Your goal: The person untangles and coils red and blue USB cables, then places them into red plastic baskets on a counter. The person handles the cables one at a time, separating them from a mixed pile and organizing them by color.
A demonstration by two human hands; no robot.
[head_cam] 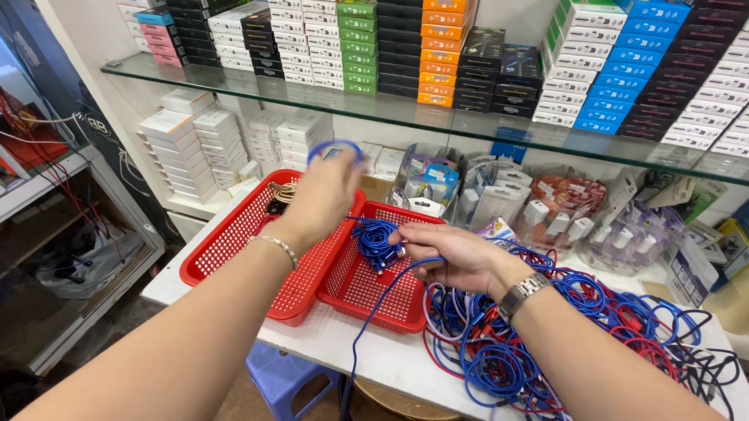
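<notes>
Left hand raised, clamped on a blue cable loop; right hand pinches its end.

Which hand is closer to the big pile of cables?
Right. The right hand is at the pile's left edge, while the left hand is farther left, above the red baskets.

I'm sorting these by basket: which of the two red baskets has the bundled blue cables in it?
The right red basket, nearest the right hand, holds the blue cable bundles. The left red basket, under the left hand, shows none.
</notes>
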